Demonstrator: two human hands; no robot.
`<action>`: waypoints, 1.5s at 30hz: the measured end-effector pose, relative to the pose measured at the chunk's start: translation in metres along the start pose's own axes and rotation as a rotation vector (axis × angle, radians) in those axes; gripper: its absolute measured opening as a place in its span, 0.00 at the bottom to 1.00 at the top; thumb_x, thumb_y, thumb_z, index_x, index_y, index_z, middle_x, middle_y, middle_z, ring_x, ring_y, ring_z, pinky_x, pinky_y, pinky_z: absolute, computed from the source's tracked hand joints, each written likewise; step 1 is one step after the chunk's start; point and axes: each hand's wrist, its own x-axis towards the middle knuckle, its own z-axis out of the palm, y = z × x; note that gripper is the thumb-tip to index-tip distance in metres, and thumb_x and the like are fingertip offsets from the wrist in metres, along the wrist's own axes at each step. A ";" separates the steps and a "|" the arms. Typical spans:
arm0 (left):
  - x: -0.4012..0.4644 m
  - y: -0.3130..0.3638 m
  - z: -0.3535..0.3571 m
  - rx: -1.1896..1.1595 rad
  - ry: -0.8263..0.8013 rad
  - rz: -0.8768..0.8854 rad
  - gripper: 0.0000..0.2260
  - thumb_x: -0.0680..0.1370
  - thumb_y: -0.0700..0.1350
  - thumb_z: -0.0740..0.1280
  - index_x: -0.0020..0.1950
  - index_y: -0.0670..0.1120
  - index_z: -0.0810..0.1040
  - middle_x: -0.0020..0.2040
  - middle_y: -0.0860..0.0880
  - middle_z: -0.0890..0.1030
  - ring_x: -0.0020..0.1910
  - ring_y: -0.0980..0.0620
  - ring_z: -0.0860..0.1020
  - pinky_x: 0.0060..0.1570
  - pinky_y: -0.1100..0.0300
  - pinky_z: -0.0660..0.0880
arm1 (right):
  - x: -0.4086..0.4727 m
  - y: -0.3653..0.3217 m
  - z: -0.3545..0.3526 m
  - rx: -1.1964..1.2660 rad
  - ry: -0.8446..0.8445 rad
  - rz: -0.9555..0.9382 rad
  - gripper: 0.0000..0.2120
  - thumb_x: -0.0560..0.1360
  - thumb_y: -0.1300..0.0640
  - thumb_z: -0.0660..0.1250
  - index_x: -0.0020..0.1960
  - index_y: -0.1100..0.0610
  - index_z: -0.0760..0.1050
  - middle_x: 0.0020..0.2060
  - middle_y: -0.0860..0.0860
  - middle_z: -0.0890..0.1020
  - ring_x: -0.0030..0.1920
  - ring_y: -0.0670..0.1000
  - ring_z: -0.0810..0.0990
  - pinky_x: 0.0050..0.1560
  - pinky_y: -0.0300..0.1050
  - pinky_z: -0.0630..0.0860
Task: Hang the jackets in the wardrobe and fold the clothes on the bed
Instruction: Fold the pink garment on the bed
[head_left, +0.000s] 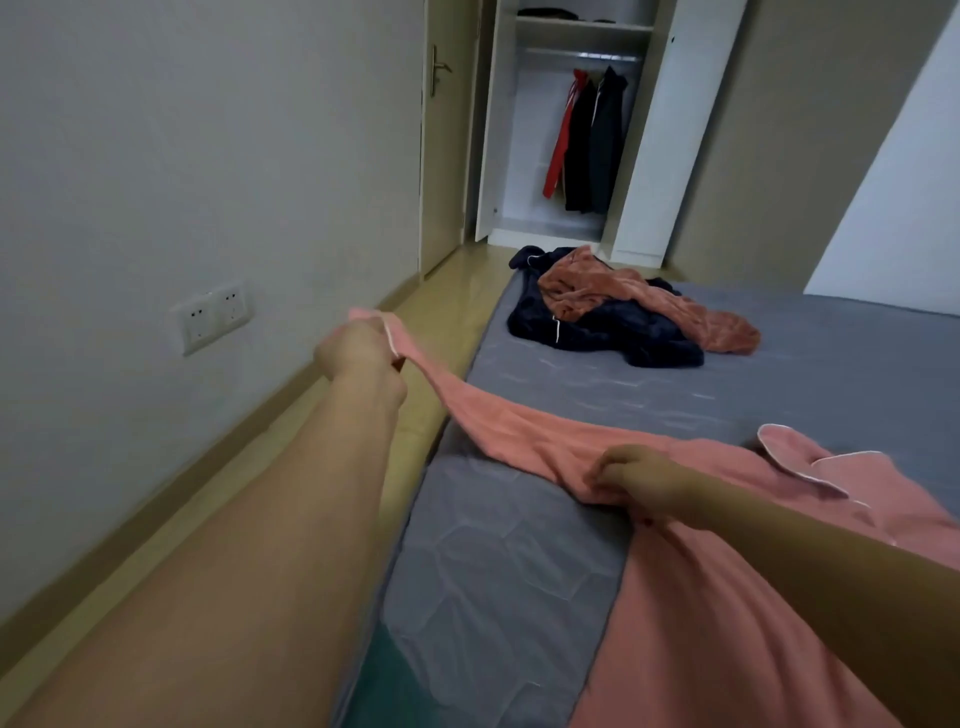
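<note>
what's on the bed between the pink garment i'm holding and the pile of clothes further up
Nothing: in the head view, only bare grey mattress lies between the pink garment and the pile of clothes.

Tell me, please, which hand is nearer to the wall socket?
Left. The left hand holds the pink garment just right of the socket; the right hand grips it over the bed.

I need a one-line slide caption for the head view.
Both hands stretch a pink pajama top over the grey bed.
</note>
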 end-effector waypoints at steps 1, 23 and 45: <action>-0.016 -0.007 0.016 0.002 -0.078 0.022 0.09 0.76 0.29 0.64 0.40 0.41 0.75 0.36 0.43 0.80 0.33 0.47 0.79 0.34 0.56 0.77 | -0.004 0.001 -0.011 0.152 0.049 0.056 0.06 0.78 0.60 0.62 0.45 0.58 0.78 0.35 0.54 0.77 0.32 0.51 0.72 0.30 0.41 0.68; -0.101 -0.264 0.088 1.930 -1.218 0.329 0.18 0.78 0.36 0.61 0.66 0.44 0.77 0.69 0.43 0.75 0.65 0.46 0.74 0.63 0.60 0.66 | -0.129 0.182 -0.171 0.137 -0.014 0.501 0.08 0.71 0.68 0.62 0.35 0.59 0.73 0.30 0.58 0.74 0.29 0.54 0.73 0.30 0.39 0.69; -0.132 -0.330 0.003 1.990 -0.855 0.866 0.31 0.80 0.65 0.44 0.80 0.52 0.52 0.80 0.43 0.52 0.77 0.42 0.53 0.75 0.40 0.46 | -0.116 0.275 -0.178 -1.057 0.774 0.240 0.16 0.73 0.57 0.60 0.60 0.56 0.73 0.64 0.58 0.72 0.60 0.60 0.72 0.59 0.55 0.66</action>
